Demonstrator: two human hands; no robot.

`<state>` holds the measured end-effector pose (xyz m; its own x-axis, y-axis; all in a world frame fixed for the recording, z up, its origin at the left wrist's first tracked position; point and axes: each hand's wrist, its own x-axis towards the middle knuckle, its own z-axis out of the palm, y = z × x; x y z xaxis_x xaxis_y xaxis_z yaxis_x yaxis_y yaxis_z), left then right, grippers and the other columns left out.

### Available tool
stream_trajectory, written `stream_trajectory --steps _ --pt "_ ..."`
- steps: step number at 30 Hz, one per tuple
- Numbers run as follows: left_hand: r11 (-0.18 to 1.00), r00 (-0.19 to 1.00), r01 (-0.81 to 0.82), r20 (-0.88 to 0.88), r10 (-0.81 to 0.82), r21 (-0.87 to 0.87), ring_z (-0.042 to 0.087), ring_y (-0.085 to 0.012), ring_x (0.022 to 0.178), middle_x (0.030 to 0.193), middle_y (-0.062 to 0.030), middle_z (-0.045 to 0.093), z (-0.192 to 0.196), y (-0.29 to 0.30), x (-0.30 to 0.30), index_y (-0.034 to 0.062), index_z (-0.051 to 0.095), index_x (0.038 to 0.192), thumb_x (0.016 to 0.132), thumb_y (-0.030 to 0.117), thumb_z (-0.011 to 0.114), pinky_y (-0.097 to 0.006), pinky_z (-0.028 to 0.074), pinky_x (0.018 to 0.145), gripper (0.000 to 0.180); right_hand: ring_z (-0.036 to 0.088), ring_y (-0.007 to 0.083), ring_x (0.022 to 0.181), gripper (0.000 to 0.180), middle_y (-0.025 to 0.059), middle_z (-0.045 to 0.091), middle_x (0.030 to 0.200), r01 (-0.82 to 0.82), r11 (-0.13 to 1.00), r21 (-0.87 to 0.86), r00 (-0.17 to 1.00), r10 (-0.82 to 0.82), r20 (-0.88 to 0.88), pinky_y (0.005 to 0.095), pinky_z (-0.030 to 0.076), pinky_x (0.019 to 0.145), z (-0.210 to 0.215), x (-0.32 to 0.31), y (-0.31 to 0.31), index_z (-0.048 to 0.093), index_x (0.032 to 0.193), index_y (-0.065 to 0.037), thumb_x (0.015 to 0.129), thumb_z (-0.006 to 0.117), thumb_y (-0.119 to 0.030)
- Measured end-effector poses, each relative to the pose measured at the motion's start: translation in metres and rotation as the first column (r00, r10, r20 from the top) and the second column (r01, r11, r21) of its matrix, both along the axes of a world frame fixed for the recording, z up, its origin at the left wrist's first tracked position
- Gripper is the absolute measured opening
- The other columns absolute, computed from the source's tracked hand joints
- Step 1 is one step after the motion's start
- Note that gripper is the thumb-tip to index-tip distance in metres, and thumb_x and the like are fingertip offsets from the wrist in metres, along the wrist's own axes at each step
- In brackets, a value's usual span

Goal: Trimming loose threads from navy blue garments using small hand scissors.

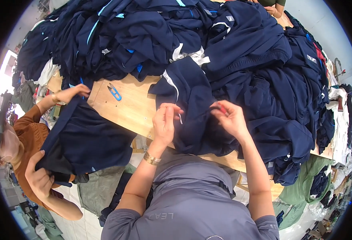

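A navy garment [192,96] with a white tape [170,82] along one edge lies in front of me at the table's near side. My left hand [166,122] is closed at its left part, fingers pinching the cloth near the lower end of the tape. Over the garment's right side, my right hand [230,119] is curled round a small red tool [223,109]. Most of that tool is hidden by the fingers, so its exact kind does not show. Blue thread snips [114,93] rest on the wooden table [128,114], left of the garment.
Large heaps of navy garments [144,36] cover the far side and right of the table. At the left, a co-worker in a brown top [30,132] holds up another navy garment [92,138] with both hands. Another person's hand [272,10] shows at the far edge.
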<state>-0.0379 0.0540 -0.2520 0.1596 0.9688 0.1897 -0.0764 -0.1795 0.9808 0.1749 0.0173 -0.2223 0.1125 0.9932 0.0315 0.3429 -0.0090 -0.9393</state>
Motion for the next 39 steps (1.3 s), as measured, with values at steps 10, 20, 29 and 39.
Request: stream_trajectory --steps 10,20,29,39 --pt "0.926 0.857 0.250 -0.510 -0.075 0.284 0.053 -0.0278 0.095 0.096 -0.0117 0.057 0.018 -0.015 0.012 0.0042 0.063 0.099 0.074 0.029 0.073 -0.037 0.042 0.084 0.036 0.052 0.0036 0.063 0.012 -0.0044 0.056 0.072 0.122 0.990 -0.070 0.977 -0.132 -0.165 0.0190 0.045 0.055 0.018 0.003 0.008 0.063 0.096 -0.005 0.086 0.058 -0.004" --pt "0.891 0.748 0.372 -0.652 -0.122 0.260 0.055 -0.0314 0.095 0.101 -0.0154 0.056 0.024 -0.015 0.023 0.0050 0.050 0.123 0.075 0.019 0.071 -0.037 0.044 0.081 0.054 0.048 0.0023 0.057 0.010 -0.0034 0.056 0.070 0.308 0.951 -0.017 0.934 -0.306 -0.181 0.0186 0.040 0.050 0.018 0.009 0.019 0.062 0.093 -0.001 0.084 0.061 -0.006" --pt "0.958 0.783 0.239 -0.553 -0.286 -0.156 0.057 -0.0270 0.066 0.073 -0.0134 0.056 -0.002 -0.010 0.012 0.0004 0.057 0.100 0.076 0.018 0.067 -0.033 0.047 0.065 0.031 0.050 0.0056 0.049 0.027 0.0028 0.058 0.063 0.452 0.888 -0.085 0.892 -0.453 0.017 0.0225 0.043 0.046 -0.012 0.035 0.030 0.061 0.108 -0.002 0.083 0.064 -0.012" --pt "0.675 0.799 0.388 0.594 0.092 -0.627 0.044 -0.0210 0.120 0.125 -0.0121 0.050 -0.027 0.011 0.026 -0.0050 0.045 0.122 0.092 0.024 0.052 -0.033 0.034 0.102 0.042 0.041 0.0025 0.057 0.022 -0.0054 0.051 0.064 0.219 0.976 -0.005 0.969 -0.219 -0.114 0.0180 0.034 0.052 -0.021 -0.023 -0.040 0.065 0.086 -0.002 0.072 0.077 -0.014"
